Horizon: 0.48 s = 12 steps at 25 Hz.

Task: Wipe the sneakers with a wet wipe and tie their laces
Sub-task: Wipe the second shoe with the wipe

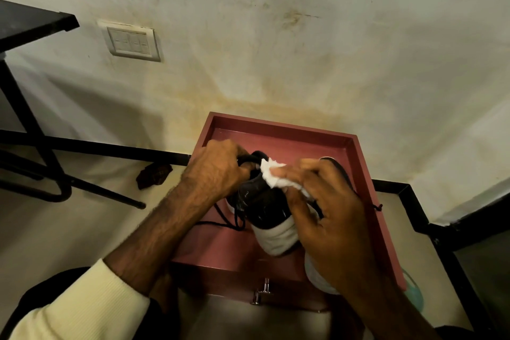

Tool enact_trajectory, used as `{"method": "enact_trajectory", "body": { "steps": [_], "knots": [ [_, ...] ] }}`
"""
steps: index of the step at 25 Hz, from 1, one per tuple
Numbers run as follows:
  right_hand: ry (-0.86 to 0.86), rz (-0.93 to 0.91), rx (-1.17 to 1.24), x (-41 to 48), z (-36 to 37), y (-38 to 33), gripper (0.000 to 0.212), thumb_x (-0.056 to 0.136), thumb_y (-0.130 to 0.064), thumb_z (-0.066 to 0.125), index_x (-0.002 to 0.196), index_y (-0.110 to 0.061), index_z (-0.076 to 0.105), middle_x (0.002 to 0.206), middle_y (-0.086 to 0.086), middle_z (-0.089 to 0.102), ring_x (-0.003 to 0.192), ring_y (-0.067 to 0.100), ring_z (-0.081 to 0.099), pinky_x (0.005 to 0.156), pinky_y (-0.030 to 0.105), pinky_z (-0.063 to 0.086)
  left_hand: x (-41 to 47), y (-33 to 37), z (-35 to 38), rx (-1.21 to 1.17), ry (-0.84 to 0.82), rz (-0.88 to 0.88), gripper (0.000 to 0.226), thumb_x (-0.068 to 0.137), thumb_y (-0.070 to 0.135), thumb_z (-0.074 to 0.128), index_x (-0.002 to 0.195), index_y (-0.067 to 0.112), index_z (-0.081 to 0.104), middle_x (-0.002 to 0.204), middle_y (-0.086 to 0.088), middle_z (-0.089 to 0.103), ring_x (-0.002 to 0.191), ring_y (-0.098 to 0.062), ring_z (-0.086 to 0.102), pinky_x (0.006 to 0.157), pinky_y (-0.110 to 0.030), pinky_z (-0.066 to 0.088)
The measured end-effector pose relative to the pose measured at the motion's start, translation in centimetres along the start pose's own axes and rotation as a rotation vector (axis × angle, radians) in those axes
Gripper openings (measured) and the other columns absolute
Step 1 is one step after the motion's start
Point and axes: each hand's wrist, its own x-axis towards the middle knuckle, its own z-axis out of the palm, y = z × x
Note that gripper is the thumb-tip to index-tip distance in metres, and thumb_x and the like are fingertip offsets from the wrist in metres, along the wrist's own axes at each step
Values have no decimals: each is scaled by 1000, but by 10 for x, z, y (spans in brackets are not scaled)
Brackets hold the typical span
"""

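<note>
A black sneaker [262, 207] with a white toe cap pointing toward me is held over the red cabinet top [276, 135]. My left hand [218, 168] grips its heel collar. My right hand [325, 201] presses a crumpled white wet wipe [271, 174] against the sneaker's upper side. Loose black laces [229, 221] hang down on the left. A second sneaker [340, 171] lies behind my right hand, mostly hidden; its white toe [317, 276] shows below my wrist.
The red cabinet has a raised rim and a metal handle [260, 292] at its front. It stands against a stained wall. A black metal table frame [41, 163] is at the left, a dark object [154, 174] lies on the floor.
</note>
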Motion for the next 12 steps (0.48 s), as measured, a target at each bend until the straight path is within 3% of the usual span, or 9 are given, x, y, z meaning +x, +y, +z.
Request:
{"method": "enact_trajectory", "body": {
  "steps": [4,6,9,12],
  "knots": [
    [-324,-256,-116,-16,-12,-7,27,100,-15,60,123,-20,73,120,-6,60,115,14,59,94,25,50,10,-4,-8,-11,-54,-34,25,93,36,72,115,25,79,104,-3,78,78,-13,69,68,-25,57],
    [-299,-247,-166,-15,-17,4,27,99,-15,61,123,-17,74,119,-3,61,113,13,59,96,25,49,13,-4,-7,12,-79,-20,27,92,35,73,117,26,77,108,-2,77,79,-12,68,70,-26,58],
    [-95,-63,-233,-5,-27,23,25,99,-12,64,121,-15,75,117,-2,63,110,14,62,92,32,55,14,-4,-5,18,-118,-10,29,92,32,73,121,27,75,113,-1,76,91,-15,71,85,-34,62],
    [-170,-56,-40,-12,-21,15,25,99,-11,66,122,-17,75,117,-4,64,113,12,65,94,29,57,15,-5,-4,38,-156,18,28,93,29,72,121,27,75,111,-1,77,89,-15,71,80,-31,61]
  ]
}}
